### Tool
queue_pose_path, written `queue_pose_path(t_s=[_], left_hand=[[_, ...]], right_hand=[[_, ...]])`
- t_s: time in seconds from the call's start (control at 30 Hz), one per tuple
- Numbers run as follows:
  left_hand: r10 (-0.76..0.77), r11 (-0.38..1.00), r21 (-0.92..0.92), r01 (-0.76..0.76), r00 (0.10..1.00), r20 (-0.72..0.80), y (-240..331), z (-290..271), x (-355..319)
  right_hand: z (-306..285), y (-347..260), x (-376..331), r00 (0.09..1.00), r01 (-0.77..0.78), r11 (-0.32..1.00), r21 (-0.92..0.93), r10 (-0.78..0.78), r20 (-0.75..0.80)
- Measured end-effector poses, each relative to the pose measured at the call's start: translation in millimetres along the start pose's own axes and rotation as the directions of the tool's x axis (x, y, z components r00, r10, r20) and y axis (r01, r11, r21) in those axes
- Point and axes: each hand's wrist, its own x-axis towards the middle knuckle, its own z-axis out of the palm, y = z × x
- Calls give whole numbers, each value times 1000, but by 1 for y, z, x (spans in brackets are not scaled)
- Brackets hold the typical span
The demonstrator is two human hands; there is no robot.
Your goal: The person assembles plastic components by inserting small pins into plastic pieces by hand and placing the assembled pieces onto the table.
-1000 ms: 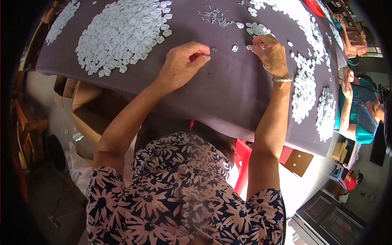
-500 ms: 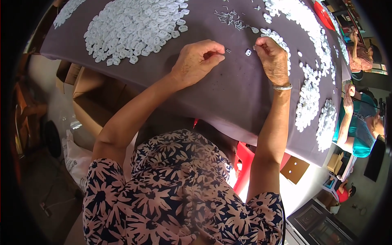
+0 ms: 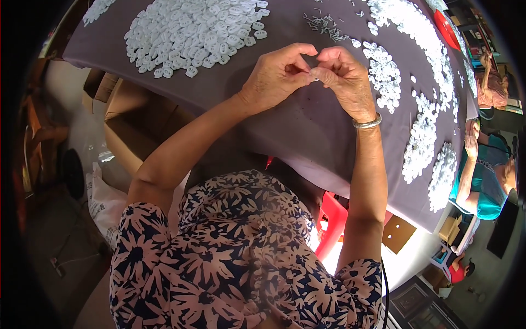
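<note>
My left hand and my right hand meet fingertip to fingertip above the purple-grey cloth of the table. Together they pinch a small white piece, mostly hidden by the fingers. A silver bangle sits on my right wrist. A big heap of white plastic pieces lies beyond my left hand. A smaller heap of the same pieces lies just right of my right hand. Several small metal bits are scattered beyond both hands.
More white pieces run in a band down the table's right side. Open cardboard boxes stand under the left edge, with a red stool below the near edge. A person in teal sits at the right.
My right hand has left the cloth and drawn in toward my left hand. The fingertips of both hands now touch around the small piece, where they were apart before.
</note>
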Motion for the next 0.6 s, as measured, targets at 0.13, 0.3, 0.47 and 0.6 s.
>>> queue_pose_path(t_s=[0.13,0.3,0.47,0.6], left_hand=[[-18,999,-46,16,999,-39,4,-2,1],[-40,994,-109,30,995,-93,7,-5,1],[-18,993,-121,6,995,-96,3,-5,1],[-65,989,-139,55,996,-67,8,-5,0]], right_hand=[[-3,1,0,998,-49,998,-31,47,-44],[-1,0,-3,999,-34,988,-152,31,-21],[7,1,-2,999,-38,988,-153,34,-30],[9,1,-1,997,44,979,-198,-54,-47]])
